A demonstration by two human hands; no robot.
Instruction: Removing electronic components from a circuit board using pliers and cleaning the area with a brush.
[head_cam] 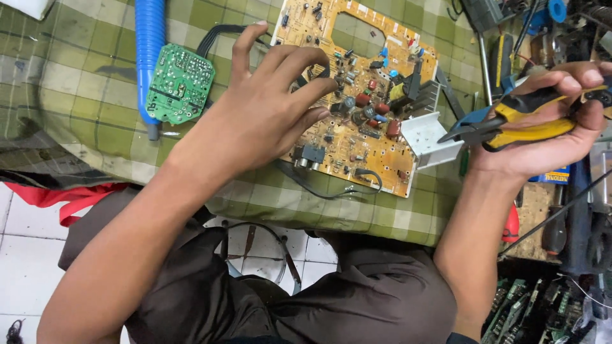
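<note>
A large tan circuit board (363, 76) with several small parts and a silver heat sink (428, 137) lies on a green checked cloth (83, 83). My left hand (264, 105) hovers over the board's left half with fingers spread and curled, fingertips touching or close to the parts near its middle. It holds nothing that I can see. My right hand (548, 127) is at the right, closed around yellow-and-black-handled pliers (510, 124), whose dark jaws point left toward the heat sink.
A small green circuit board (178, 83) lies left of my left hand beside a blue tube-shaped tool (150, 44). Black wires run under the big board. Tools and screwdrivers crowd the right edge. White floor tiles and my dark trousers show below.
</note>
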